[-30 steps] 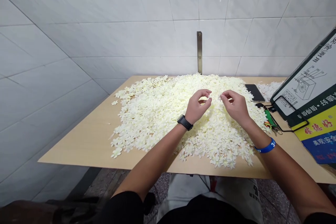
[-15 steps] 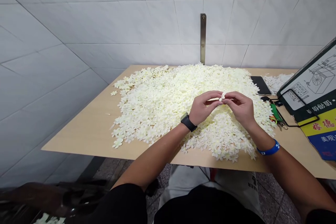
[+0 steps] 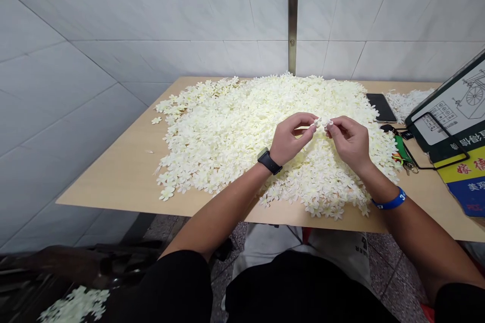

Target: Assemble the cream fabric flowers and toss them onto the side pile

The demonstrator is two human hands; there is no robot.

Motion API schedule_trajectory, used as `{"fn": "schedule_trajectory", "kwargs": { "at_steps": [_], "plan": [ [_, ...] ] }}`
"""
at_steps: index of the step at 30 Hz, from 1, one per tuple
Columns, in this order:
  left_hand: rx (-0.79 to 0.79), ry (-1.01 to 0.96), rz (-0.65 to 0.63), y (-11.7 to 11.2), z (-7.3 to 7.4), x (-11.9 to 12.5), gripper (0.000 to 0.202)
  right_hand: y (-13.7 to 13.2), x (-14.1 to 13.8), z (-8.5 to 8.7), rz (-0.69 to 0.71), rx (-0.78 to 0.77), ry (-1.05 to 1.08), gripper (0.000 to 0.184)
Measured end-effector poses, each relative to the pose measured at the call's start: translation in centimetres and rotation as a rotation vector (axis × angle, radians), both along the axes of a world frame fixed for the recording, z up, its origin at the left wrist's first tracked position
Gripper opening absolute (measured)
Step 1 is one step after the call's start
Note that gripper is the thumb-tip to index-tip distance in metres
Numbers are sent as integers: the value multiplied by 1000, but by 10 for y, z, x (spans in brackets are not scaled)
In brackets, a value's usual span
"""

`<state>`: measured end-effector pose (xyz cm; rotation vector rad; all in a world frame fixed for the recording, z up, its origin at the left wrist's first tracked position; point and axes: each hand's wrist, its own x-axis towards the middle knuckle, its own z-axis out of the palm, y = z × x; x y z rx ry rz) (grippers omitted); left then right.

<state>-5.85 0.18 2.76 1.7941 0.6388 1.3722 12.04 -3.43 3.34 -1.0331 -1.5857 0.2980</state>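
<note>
A wide heap of pale cream artificial flowers (image 3: 227, 136) covers much of the tan tabletop (image 3: 113, 176). Above its right half, my left hand (image 3: 291, 137) pinches a small white flower piece (image 3: 317, 121) between thumb and fingertips. Just across from it, my right hand (image 3: 350, 144) is closed on another small white piece (image 3: 329, 123), mostly hidden by the fingers. A narrow gap separates the two sets of fingertips. The exact form of both pieces is too small to make out.
To the right lie a dark phone (image 3: 381, 107), a pile of thin white bits (image 3: 409, 101), keys with a green tag (image 3: 400, 149) and a leaning printed box (image 3: 454, 126). Behind the table is a tiled wall (image 3: 170, 15). More flowers (image 3: 78, 305) sit low at left.
My hands have drawn slightly apart; the fingertips that met at one white piece now hold separate white bits. The camera view has tilted, so the table appears higher.
</note>
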Motion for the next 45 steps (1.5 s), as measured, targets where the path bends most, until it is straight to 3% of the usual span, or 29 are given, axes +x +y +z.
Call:
{"fn": "schedule_trajectory", "kwargs": {
  "at_steps": [4, 8, 14, 20, 30, 37, 41, 45],
  "plan": [
    [-26, -2, 36, 3, -3, 0, 25, 1, 3, 3, -121, 34, -111, 29],
    [8, -9, 69, 2, -5, 1, 22, 3, 6, 5, -173, 84, -194, 13],
    [129, -19, 57, -1, -6, 3, 21, -4, -3, 7, -79, 157, -137, 15],
    [249, -9, 78, 2, -4, 3, 16, -8, -6, 7, -82, 132, -65, 11],
    [113, -19, 61, -3, -2, 2, 27, -5, -3, 6, -111, 113, -140, 16],
    [116, -39, 129, -1, -2, 1, 27, 4, 8, 7, -172, 106, -254, 18],
    [109, -18, 147, -1, -3, 2, 31, 7, 10, 6, -167, 37, -222, 10],
    [118, -13, 168, -1, -3, 2, 32, 2, 5, 8, -174, 56, -201, 15]
  ]
}}
